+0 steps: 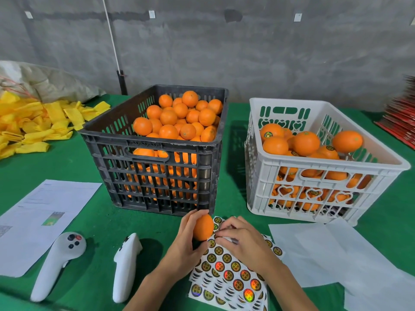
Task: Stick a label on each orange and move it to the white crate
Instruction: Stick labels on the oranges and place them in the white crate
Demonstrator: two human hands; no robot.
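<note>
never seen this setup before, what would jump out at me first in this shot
Two crates on the green table: a black crate at centre heaped with oranges, and a white crate to its right, partly filled with labelled ones. In front, the left hand grips a single orange while the right hand picks at a sheet of shiny round labels. A heap of yellow foam nets lies far left.
</note>
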